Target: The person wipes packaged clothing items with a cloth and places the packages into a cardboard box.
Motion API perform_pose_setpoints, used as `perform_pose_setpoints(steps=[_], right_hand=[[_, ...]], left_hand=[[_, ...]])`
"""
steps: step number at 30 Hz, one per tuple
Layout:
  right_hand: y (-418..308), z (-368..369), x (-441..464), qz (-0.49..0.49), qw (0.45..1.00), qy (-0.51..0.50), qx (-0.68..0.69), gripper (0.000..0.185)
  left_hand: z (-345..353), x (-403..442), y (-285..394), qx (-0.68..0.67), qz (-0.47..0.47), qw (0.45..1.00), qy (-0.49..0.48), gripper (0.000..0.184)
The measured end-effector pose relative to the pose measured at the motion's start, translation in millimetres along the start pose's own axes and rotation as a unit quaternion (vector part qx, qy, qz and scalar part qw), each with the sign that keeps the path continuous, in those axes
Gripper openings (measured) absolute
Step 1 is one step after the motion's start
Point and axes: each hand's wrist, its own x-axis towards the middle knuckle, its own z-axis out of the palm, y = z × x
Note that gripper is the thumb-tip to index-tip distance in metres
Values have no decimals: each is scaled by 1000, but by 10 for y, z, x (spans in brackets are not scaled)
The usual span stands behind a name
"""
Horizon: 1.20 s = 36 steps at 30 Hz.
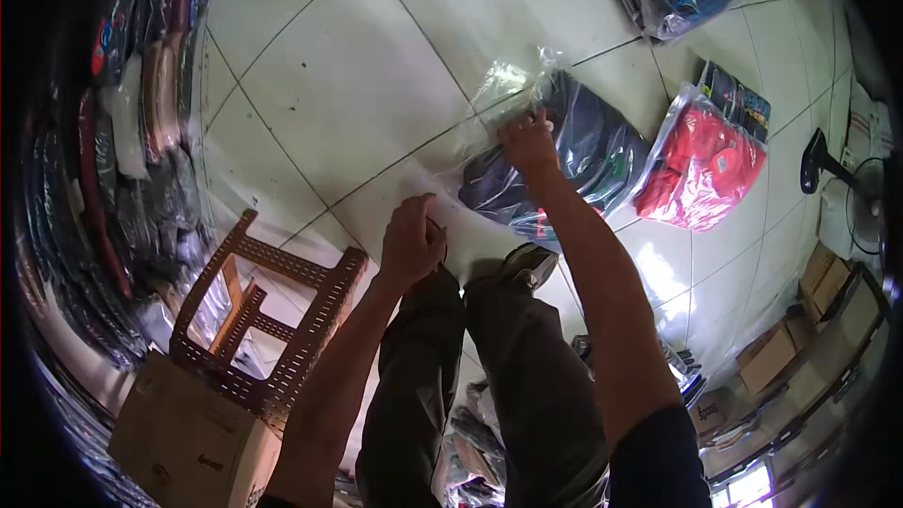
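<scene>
Tiled floor (348,56) lies under our hands, with a bagged dark garment (593,132) on it just ahead of our feet.
Our right hand (529,143) rests on the bag's near-left part, fingers bent; we cannot tell whether they pinch the clear film. Our left hand (409,240) hangs just beside the bag's clear edge, fingers curled and the thumb apart from them. Just right of the dark one lies a bagged red garment (701,169); to our left stand a brown perforated stool (306,348), a carton (188,433) and stacks of bagged clothes (94,198).
</scene>
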Motion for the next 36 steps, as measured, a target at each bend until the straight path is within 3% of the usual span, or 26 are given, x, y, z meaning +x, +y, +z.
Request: perform_pose_setpoints(steps=[2,4,6,8,9,11,13,15,17,18,20,21,24,27,28,29,31,34,36], right_hand=[[73,-84,-49,9,998,-61,21,36],[159,-162,-167,-26,990,-124,-56,37],[217,-239,-294,-16,991,-122,-47,31],[282,-243,-443,-81,993,-59,-66,28],[307,-116,-545,-102,981,155,-49,20],[362,-144,-704,-160,986,31,-35,18],[442,-326,-984,-186,981,-27,-40,11],[481,-759,-1303,-216,971,-73,-65,11],[547,-1172,-1615,-250,963,-97,-24,10],[595,-1297,-1771,-248,967,-53,23,15],[657,-1971,-2020,-244,963,-31,108,21],[696,-2187,-2141,-253,955,34,154,28],[670,-3328,-2506,-246,954,6,172,30],[521,-4235,-3012,-280,944,32,169,32],[458,-4653,-3229,-294,939,28,174,28],[367,-5001,-3433,-317,923,86,202,26],[214,-5663,-3860,-323,926,85,179,32],[156,-6260,-4257,-412,840,201,290,33],[221,-6644,-4538,-424,788,242,375,29]], left_hand=[[-12,-142,-123,-20,-17,1000,14,53],[-54,-353,-209,-26,-30,999,7,50],[-79,-519,-269,-19,-54,998,-1,52],[-94,-662,-293,-9,-74,997,-11,53],[-111,-724,-301,-22,-78,997,-5,54],[-173,-808,-246,-34,-77,996,9,54],[-240,-855,-119,-37,-86,995,18,55],[-384,-828,88,-55,-67,995,40,59],[-744,-775,497,-147,9,988,55,70],[-910,-777,687,-147,14,987,63,70],[-1262,-805,1043,-316,-54,947,24,78],[-1441,-849,1210,-359,-63,931,10,82],[-2064,-940,1672,-466,-68,882,13,83],[-3040,-1054,2093,-490,-106,862,-71,69],[-3354,-1073,2274,-470,-67,878,-54,65],[-3666,-1148,2499,-450,-33,891,-39,61],[-4404,-1334,2980,-463,57,880,-83,51],[-5138,-1866,3596,-426,125,892,-82,49],[-5242,-2150,3740,-479,88,871,-63,65]])
